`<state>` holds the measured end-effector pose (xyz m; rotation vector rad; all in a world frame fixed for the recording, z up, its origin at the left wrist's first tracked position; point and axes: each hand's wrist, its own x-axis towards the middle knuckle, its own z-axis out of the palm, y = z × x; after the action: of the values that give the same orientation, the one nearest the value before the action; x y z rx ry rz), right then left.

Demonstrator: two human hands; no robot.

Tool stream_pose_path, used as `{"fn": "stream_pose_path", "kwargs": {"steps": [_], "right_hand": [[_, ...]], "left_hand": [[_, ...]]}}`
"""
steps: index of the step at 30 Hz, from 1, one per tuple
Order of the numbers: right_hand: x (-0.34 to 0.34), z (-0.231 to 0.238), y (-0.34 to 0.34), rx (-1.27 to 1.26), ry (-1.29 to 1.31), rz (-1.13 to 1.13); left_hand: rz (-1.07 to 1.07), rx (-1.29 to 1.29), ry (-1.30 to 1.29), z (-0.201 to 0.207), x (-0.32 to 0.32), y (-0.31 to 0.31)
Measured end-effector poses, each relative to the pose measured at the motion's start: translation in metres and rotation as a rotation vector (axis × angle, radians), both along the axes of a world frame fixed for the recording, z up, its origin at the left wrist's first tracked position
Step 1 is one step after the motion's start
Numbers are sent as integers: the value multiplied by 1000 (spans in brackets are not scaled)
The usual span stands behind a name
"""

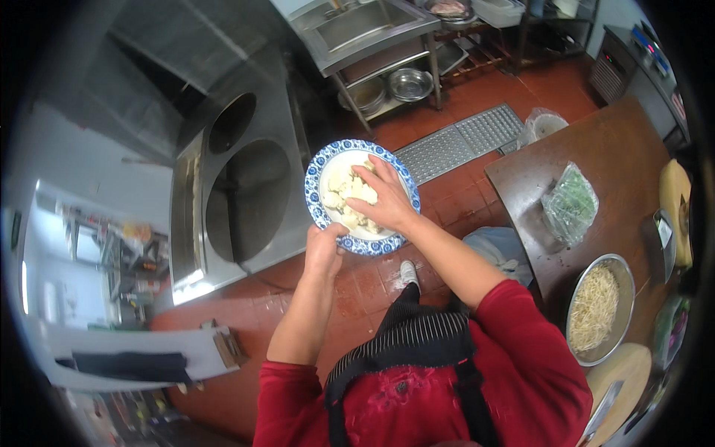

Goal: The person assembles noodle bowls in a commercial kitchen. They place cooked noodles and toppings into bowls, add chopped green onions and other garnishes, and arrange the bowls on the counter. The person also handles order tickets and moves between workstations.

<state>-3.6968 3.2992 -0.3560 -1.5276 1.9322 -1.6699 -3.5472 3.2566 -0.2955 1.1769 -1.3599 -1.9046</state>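
A: Where's the plate (322,210) at? Looks like it's floating.

B: Not on any desk. The left hand (325,248) is clamped on the near rim from below, thumb over the blue edge, and holds it up in the air over the red tile floor (477,186), just beside the big steel stove (246,186). Probably so the other hand gets at the food freely.

A: And the right hand (383,197)?

B: Palm down, fingers spread and pressed flat on the pale chunks (337,195) piled in the plate. Not pinching anything that shows, more like it pins the pile so nothing slides off.

A: Arms?

B: Both reach forward, red sleeves pushed up. The left forearm goes nearly straight up the picture, the right one crosses in from the right with the wrist bent down.

A: The sprouts?

B: In a steel bowl (625,276) on the brown desk (618,141), well apart.
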Motion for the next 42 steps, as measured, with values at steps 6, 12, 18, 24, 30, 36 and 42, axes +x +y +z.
{"fn": "stream_pose_path", "kwargs": {"steps": [6, 12, 18, 24, 30, 36, 42], "right_hand": [[-150, 4, -255, -8, -46, -54], [-301, 2, -427, -130, -140, -60], [-389, 3, -520, -146, -172, -45], [-470, -3, -560, -184, -195, -31], [-512, -15, -589, -165, -226, 4], [-522, -20, -605, -157, -240, 17], [-524, -10, -599, -138, -221, 23]], "left_hand": [[-50, -53, -70, 16, -163, -260], [-81, -137, -140, 30, -323, -431], [-33, -131, -198, 40, -416, -515], [-7, -141, -213, 43, -498, -551], [-16, -146, -267, 33, -540, -581], [12, -136, -263, 27, -550, -599], [3, -114, -233, 31, -547, -595]]}}
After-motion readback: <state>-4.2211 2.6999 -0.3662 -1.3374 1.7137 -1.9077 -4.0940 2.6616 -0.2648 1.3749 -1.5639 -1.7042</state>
